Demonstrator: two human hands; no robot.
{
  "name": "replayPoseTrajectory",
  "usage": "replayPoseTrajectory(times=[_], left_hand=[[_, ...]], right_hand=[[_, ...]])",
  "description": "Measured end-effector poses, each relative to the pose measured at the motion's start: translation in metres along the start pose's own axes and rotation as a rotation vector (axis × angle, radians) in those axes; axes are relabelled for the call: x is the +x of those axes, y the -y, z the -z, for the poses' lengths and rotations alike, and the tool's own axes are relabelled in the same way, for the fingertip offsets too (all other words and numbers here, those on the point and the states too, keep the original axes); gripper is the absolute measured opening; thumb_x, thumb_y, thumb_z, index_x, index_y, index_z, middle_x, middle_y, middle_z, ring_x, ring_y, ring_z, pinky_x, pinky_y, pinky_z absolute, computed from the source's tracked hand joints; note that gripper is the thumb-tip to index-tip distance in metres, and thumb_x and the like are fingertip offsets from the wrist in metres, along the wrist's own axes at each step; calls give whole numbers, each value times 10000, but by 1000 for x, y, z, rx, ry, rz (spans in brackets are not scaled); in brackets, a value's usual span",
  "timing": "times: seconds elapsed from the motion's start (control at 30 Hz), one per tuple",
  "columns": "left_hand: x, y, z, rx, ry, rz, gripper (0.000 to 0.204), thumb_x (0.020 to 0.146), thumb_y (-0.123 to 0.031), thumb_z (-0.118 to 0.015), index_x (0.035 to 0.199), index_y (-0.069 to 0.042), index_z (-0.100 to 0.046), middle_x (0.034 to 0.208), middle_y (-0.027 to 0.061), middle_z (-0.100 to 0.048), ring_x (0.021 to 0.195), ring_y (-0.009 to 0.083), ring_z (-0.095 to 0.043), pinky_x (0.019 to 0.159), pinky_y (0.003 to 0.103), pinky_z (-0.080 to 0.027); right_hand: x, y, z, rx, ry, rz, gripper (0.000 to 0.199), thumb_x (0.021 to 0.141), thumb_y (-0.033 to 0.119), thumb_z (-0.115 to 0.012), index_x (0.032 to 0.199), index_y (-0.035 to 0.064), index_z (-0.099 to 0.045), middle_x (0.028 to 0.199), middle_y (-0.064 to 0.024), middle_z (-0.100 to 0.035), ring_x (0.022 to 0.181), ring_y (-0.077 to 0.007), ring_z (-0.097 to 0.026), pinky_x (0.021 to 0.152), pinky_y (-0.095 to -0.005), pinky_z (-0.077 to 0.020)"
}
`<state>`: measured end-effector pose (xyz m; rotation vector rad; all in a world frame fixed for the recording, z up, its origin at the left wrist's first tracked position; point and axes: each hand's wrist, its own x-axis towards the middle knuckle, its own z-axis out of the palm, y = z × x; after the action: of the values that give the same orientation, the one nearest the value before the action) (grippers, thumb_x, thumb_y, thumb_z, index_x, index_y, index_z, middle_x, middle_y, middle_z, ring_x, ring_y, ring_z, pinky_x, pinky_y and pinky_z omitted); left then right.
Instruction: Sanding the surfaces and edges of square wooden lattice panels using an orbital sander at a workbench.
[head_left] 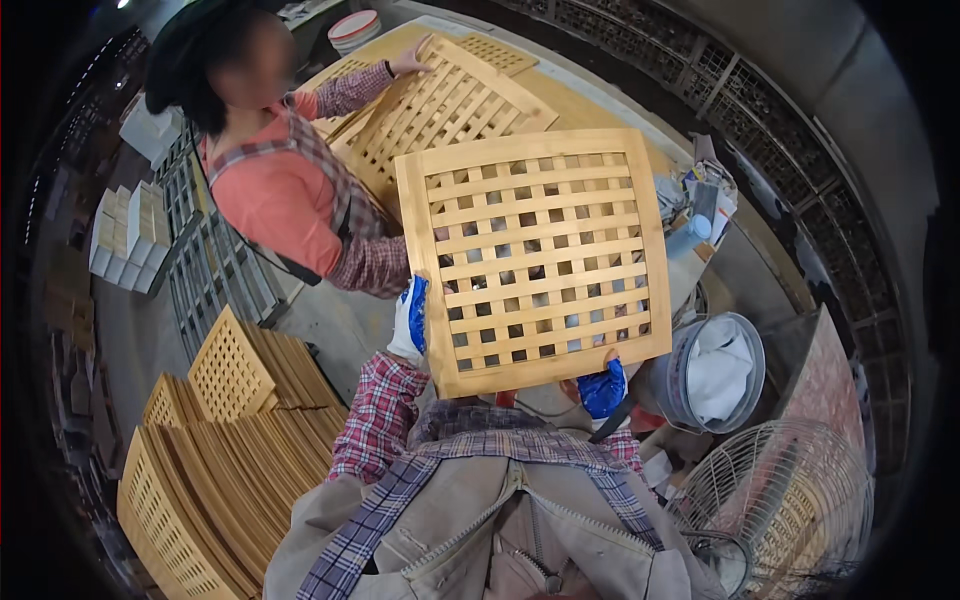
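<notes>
- Both gloved hands grip a square wooden lattice panel (533, 260), held up over the workbench (590, 105).
- Left hand (409, 318) clasps its left edge (fingers curled behind).
- Right hand (602, 388) pinches the bottom edge.
- Co-worker's hand (410, 62) presses another lattice panel (440, 105).

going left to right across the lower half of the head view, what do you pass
stack of wooden lattice panels → left hand in a blue and white glove → held wooden lattice panel → right hand in a blue glove → grey bucket → wire fan guard
</notes>
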<state>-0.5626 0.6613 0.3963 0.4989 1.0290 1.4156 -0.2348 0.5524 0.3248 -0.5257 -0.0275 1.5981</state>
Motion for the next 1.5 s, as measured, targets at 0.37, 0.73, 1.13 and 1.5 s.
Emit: replayPoseTrajectory(times=[0.37, 0.73, 1.13, 1.5], left_hand=[[130, -22, -22, -164, 395, 450, 410, 960, -336, -552, 1233, -30, -555, 1150, 37, -610, 972, 127, -618, 855, 253, -498], [225, -2, -17, 112, 249, 255, 445, 976, -321, -526, 1316, -35, -488, 1187, 39, -601, 1089, 143, -574, 963, 258, -443], [267, 14, 0, -57, 288, 389, 483, 960, -357, -545, 1328, -55, -460, 1186, 60, -582, 1027, 169, -593, 858, 326, -524], [225, -17, -38, -307, 427, 452, 524, 960, -377, -532, 1381, -99, -388, 1198, 102, -562, 1027, 206, -589, 842, 357, -524]], right_hand=[[55, 9, -47, -69, -53, 197, 466, 967, 215, -536, 1387, 72, -394, 1362, -82, -485, 1223, -231, -489, 1065, -392, -382], [88, -22, -78, -57, -124, 244, 437, 969, 239, -529, 1357, 63, -431, 1328, -87, -526, 1220, -242, -499, 1044, -399, -407], [108, -27, -97, -79, -251, 210, 385, 958, 219, -551, 1292, 40, -482, 1283, -110, -552, 1184, -256, -525, 1011, -391, -437], [102, -2, -185, -1453, -390, 170, 273, 927, 168, -593, 1133, -11, -583, 833, -73, -678, 684, -174, -652, 628, -273, -517]])
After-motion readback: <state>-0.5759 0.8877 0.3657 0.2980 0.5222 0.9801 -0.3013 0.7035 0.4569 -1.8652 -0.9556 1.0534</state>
